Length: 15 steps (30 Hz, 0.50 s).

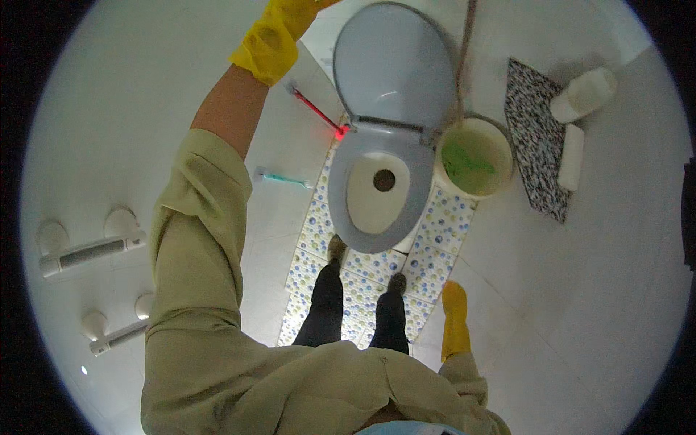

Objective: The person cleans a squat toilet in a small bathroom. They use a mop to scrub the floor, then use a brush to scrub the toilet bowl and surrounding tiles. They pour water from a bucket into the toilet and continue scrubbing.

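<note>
My left arm reaches forward past the left side of the toilet. The yellow rubber glove on my left hand [277, 35] is cut off by the upper picture edge, so its fingers and anything in them are hidden. My right hand [455, 318], also in a yellow rubber glove, hangs low beside my body; its finger posture is unclear. Before me stands a toilet with its grey lid [394, 60] raised and its grey seat [340, 190] down. Inside the white bowl [361, 204] a dark round drain opening [384, 180] shows.
Right of the toilet, a pale bucket [508, 157] holds something green. Above it runs a brownish hose or pipe [464, 60]. A speckled stone shelf [533, 130] bears white containers [584, 95]. At left are a red stick [318, 112], a turquoise brush-like item [285, 179] and wall-mounted holders [92, 254].
</note>
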Tool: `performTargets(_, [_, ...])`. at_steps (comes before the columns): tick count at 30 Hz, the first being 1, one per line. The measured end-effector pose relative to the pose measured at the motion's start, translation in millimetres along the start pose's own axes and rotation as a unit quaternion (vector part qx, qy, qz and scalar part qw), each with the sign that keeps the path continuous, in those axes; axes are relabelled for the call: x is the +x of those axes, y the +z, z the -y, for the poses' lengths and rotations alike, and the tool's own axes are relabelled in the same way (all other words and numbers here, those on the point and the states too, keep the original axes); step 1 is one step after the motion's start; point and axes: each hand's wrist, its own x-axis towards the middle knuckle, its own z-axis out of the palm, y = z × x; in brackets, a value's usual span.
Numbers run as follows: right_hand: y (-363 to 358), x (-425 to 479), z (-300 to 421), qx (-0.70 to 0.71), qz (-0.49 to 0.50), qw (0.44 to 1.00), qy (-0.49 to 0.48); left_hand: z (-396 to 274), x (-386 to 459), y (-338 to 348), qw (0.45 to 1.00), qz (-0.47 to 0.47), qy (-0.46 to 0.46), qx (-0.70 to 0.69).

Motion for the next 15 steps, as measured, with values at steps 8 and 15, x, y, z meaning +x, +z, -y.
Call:
performTargets(8, [19.3, -79.1, 106.8, 0.292, 0.053, 0.910, 0.290, 136.8, -125.2, -230.4, 0.801, 0.071, -0.208, 0.557])
performTargets(15, [73.1, -127.2, 176.1, 0.390, 0.143, 0.795, 0.441, 198.6, -169.2, -234.9, 0.703, 0.363, -0.061, 0.609])
